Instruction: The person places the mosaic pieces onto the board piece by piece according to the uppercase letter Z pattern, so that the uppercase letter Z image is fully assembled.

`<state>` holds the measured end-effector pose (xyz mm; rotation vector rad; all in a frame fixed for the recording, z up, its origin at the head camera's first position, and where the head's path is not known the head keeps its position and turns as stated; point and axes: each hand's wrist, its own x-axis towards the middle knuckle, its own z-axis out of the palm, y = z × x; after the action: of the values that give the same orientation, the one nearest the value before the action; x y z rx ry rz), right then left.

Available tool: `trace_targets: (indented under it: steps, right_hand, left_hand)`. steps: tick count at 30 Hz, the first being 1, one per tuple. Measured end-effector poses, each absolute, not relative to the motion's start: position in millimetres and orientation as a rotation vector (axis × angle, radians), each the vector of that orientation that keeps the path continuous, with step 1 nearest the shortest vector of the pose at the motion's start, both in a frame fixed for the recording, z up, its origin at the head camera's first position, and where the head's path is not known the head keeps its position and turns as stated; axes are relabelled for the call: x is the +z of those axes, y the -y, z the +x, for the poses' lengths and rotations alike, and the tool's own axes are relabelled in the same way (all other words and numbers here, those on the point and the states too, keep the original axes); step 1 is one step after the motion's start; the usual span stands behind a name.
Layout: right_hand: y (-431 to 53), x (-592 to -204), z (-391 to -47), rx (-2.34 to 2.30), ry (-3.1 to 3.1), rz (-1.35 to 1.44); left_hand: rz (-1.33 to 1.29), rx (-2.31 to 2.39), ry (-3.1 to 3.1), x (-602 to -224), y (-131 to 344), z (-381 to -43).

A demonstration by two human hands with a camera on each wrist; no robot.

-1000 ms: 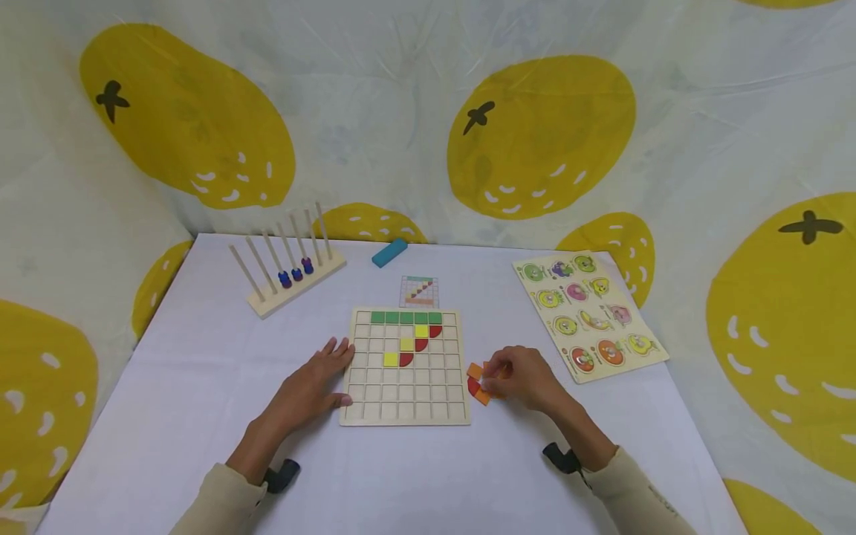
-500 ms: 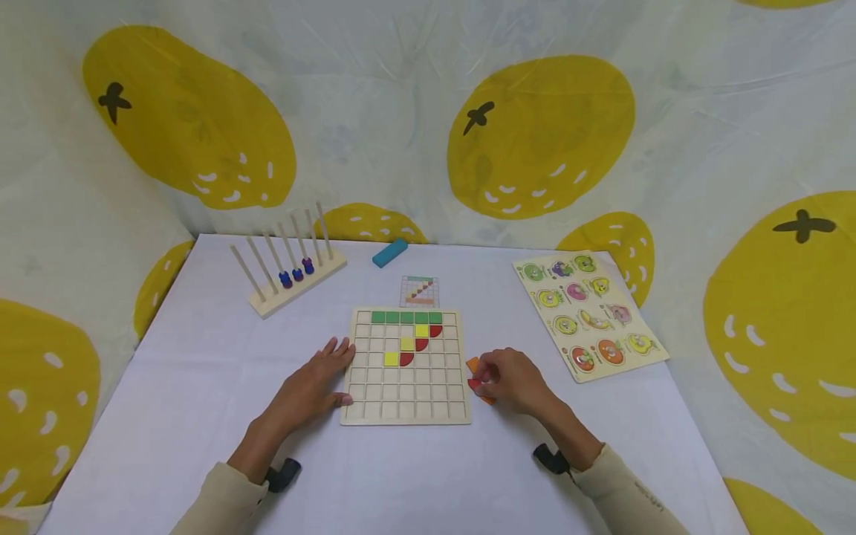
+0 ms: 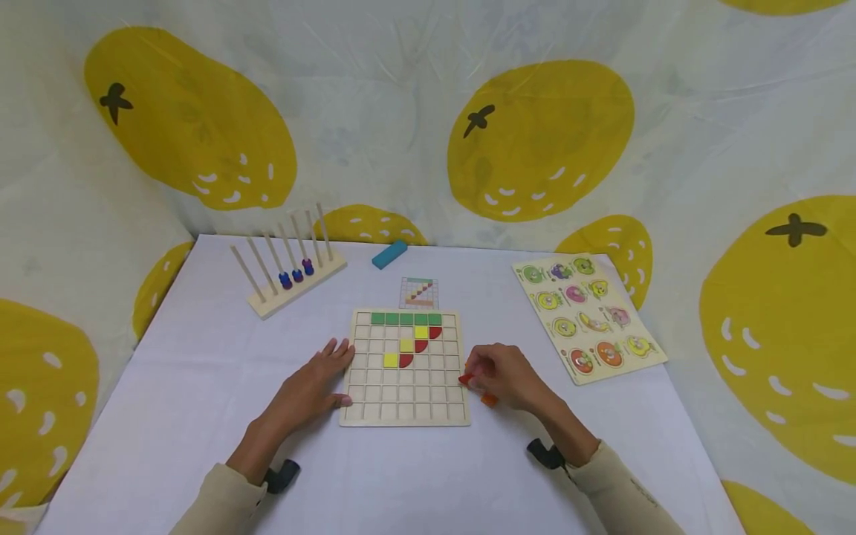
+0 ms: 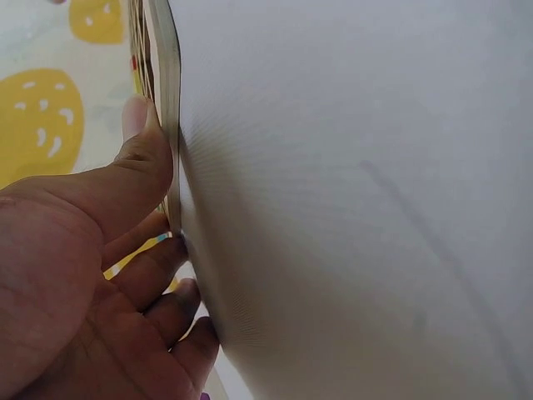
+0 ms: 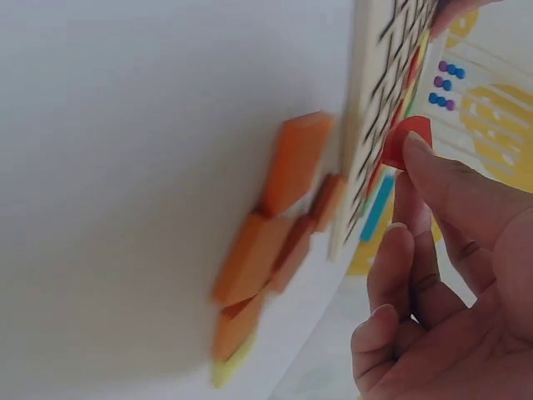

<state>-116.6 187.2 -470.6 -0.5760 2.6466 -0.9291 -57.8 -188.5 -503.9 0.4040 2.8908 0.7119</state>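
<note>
Far left to right: left hand (image 3: 309, 386) against left edge of board (image 3: 406, 394), fingers spread, nothing gripped; at board's right edge, touching or not unclear, red piece (image 5: 405, 142), leftward of pinching thumb and finger of nearer right hand (image 3: 506, 377).

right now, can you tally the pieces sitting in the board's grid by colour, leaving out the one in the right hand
Green tiles: 5
Yellow tiles: 3
Red tiles: 3
Total: 11
</note>
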Motion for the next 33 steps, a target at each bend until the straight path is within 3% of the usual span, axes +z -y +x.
trace_targets:
  steps: [22, 33]
  right_hand:
    - [-82, -462, -131, -0.937, -2.517, -0.849]
    - [-55, -474, -135, -0.813, -2.549, -0.879]
  left_hand:
    - [0.432, 0.74, -2.882, -504, 190, -58]
    - [0.438, 0.755, -2.886, -507, 191, -58]
